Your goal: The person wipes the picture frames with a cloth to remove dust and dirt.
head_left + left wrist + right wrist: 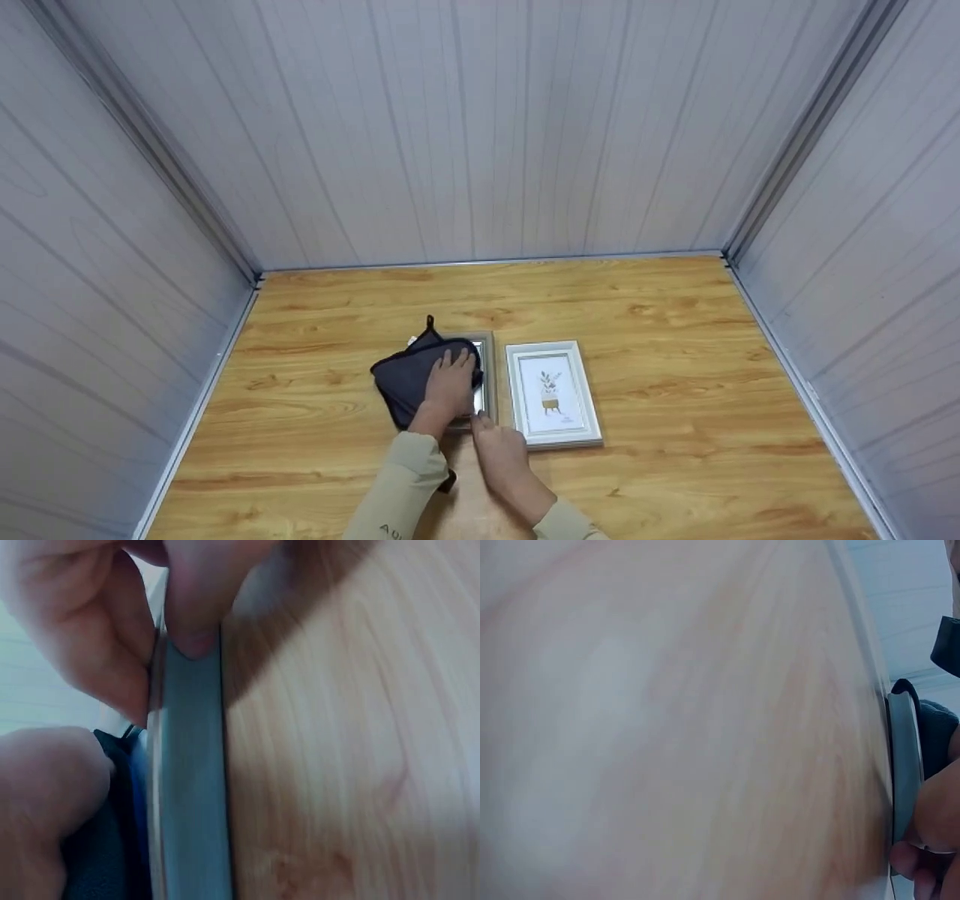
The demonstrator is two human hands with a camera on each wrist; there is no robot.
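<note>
A dark grey pot holder [405, 379] with black edging and a hanging loop lies over a grey picture frame [490, 375], covering most of it. My left hand [450, 386] rests on the pot holder with fingers extended across it. At the frame's near right corner, my right hand [501, 454] grips the rim. The left wrist view shows right-hand fingers pinching the frame's grey edge [191, 765], with the left hand's thumb [49, 787] beside the dark fabric. In the right wrist view, the frame's side [906, 765] appears at the right border.
Just right of the grey frame lies a white picture frame [553, 394] with a potted-plant print. Both frames lie on a wood-grain table [712, 360]. Pale panel walls [480, 135] enclose the table at the back and both sides.
</note>
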